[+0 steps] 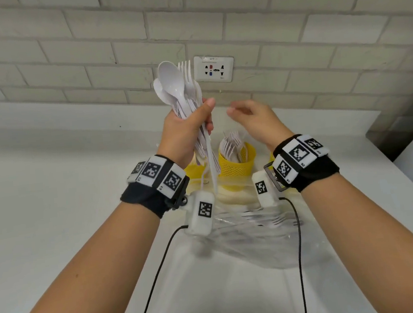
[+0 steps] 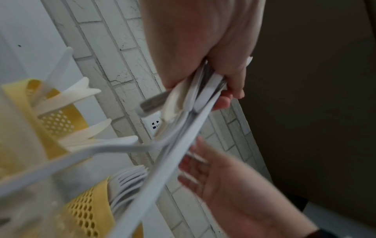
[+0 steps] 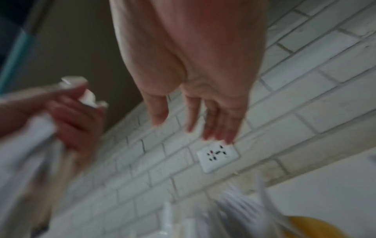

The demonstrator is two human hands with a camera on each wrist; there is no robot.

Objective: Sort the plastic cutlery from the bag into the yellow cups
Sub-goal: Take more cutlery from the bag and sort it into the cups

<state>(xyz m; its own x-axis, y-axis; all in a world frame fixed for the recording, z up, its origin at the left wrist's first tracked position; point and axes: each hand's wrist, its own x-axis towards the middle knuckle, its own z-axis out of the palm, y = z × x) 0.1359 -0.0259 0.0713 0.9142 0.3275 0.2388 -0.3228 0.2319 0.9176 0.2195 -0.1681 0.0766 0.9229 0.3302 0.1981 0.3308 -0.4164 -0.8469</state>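
My left hand (image 1: 191,122) grips a bundle of white plastic cutlery (image 1: 180,87), spoons and forks pointing up, handles hanging below the fist (image 2: 213,87). My right hand (image 1: 249,116) hovers just to the right of it, fingers relaxed and empty (image 3: 203,120). Below the hands a yellow perforated cup (image 1: 238,162) holds white forks. A second yellow cup (image 1: 193,171) sits left of it, mostly hidden by my left wrist; the left wrist view shows knives in it (image 2: 59,116). The clear plastic bag (image 1: 254,233) lies near me on the counter with forks inside.
A white counter (image 1: 64,196) runs under everything, backed by a pale brick wall with a power outlet (image 1: 214,69). The counter ends at a step on the right (image 1: 387,142). Black cables (image 1: 158,268) hang from both wrist cameras.
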